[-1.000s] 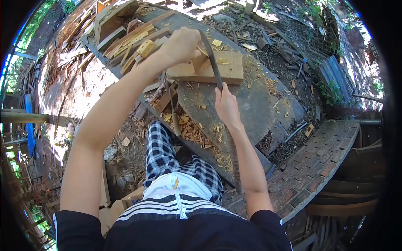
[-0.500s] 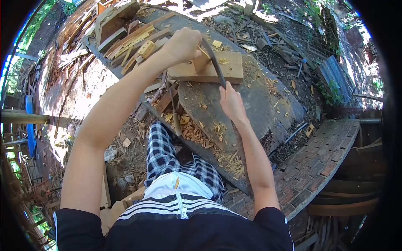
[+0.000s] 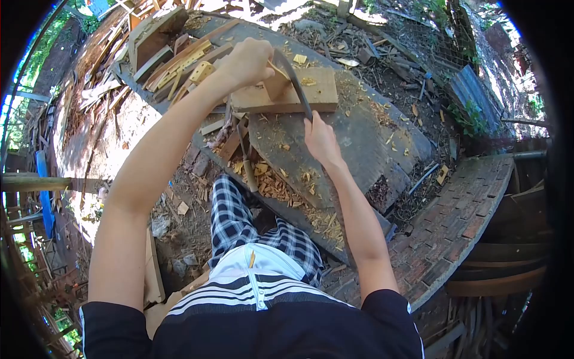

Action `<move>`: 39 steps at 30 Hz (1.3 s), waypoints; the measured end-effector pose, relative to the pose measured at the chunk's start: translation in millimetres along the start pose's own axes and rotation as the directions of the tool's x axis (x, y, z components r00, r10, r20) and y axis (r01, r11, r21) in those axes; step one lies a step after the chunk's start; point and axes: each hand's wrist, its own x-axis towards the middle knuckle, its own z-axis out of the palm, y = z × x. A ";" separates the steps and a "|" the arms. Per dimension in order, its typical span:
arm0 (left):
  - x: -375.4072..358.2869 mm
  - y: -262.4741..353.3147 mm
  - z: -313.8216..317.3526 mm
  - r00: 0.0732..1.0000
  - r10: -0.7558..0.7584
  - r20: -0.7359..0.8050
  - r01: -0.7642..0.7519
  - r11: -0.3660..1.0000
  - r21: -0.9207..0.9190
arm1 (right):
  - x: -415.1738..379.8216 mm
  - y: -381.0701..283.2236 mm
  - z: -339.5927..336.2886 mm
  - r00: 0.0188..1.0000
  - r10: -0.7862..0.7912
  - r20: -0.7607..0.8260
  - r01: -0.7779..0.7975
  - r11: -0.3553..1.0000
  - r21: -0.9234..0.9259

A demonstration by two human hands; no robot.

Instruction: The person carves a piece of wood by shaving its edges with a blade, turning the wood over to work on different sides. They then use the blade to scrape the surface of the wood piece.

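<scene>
A thick wooden block (image 3: 317, 96) lies flat on a worn board (image 3: 353, 140) strewn with shavings. On top of it a smaller piece of wood (image 3: 277, 85) stands upright, its upper end in the closed fingers of my left hand (image 3: 250, 60). My right hand (image 3: 321, 139) is wrapped around the near end of a machete (image 3: 298, 90) with a dark, curved blade. That blade crosses over the block, right along the right side of the upright piece, and its far end reaches close to my left hand.
Drilled yellowish wood pieces (image 3: 202, 72) and scrap boards lie at the left of the work board. A tool with a wooden handle (image 3: 250, 175) rests among chips near my legs. To the right curves a brick-patterned surface (image 3: 442, 221); a corrugated sheet (image 3: 475, 99) leans beyond it.
The whole view has shifted slightly, so the scene sits a little further left and up. Both hands keep their holds, and the blade stays beside the upright piece.
</scene>
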 end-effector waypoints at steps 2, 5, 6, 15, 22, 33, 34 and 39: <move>2.5 -9.2 2.3 1.000 -0.002 0.004 0.001 0.999 0.042 | 9.1 9.7 4.7 0.999 0.015 0.030 -0.016 1.000 0.009; 2.6 -20.0 19.1 0.972 0.194 -0.132 -0.178 0.976 0.130 | -3.1 -1.1 -3.4 1.000 -0.017 0.022 0.017 1.000 0.007; 2.2 -11.9 10.1 0.993 0.107 -0.053 -0.104 0.992 0.065 | -8.9 -6.0 -4.8 0.995 -0.090 -0.041 0.090 0.996 0.004; 1.2 -12.9 3.3 0.998 0.068 0.006 -0.068 0.996 -0.061 | -6.8 -11.1 -15.4 0.991 -0.127 -0.050 0.124 0.991 -0.051; 1.5 -9.7 3.4 0.998 0.064 -0.021 -0.065 0.997 -0.051 | -4.4 -1.1 -0.6 0.991 -0.115 -0.063 0.114 0.993 -0.025; 6.6 -7.9 15.6 0.988 0.112 -0.106 -0.094 0.982 0.162 | 14.7 8.2 -4.0 0.999 0.014 0.035 -0.014 1.000 0.010; 2.6 -9.1 19.9 0.961 0.219 -0.170 -0.175 0.955 0.240 | 9.2 8.3 -1.9 0.999 -0.020 0.038 0.020 1.000 -0.006; 1.6 -2.5 3.1 0.996 0.082 -0.026 -0.081 0.995 0.059 | 11.5 3.0 3.9 1.000 -0.028 -0.002 0.028 0.996 0.090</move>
